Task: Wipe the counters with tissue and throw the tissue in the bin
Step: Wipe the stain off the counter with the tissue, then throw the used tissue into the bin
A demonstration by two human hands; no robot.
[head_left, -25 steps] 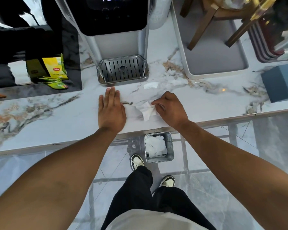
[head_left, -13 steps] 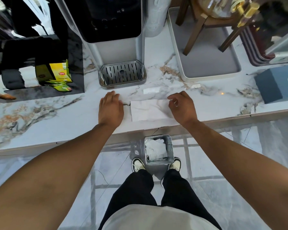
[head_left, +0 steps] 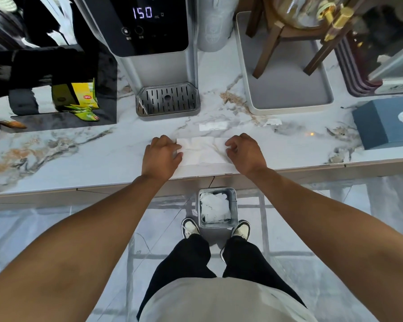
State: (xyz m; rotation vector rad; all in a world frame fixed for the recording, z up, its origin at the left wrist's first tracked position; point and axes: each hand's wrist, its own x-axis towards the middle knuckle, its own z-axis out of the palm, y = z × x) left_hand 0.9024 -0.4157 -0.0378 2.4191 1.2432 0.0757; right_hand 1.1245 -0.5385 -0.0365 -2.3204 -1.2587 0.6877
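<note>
A white tissue (head_left: 201, 151) lies spread flat on the marble counter (head_left: 79, 154) near its front edge. My left hand (head_left: 163, 154) pinches the tissue's left edge with curled fingers. My right hand (head_left: 244, 151) grips its right edge the same way. Below the counter edge, on the floor between my shoes, stands a small square metal bin (head_left: 218, 208) with crumpled white tissues inside.
A water dispenser (head_left: 154, 43) with a drip tray (head_left: 168, 102) stands just behind the tissue. A grey tray (head_left: 286, 98) holding a wooden stand is at the back right, a blue tissue box (head_left: 384, 123) far right, a yellow tea box (head_left: 84, 96) left.
The crumpled tissue has been spread out flat. My left hand went from flat on the counter to pinching the left edge; my right hand moved right along with the tissue's other edge.
</note>
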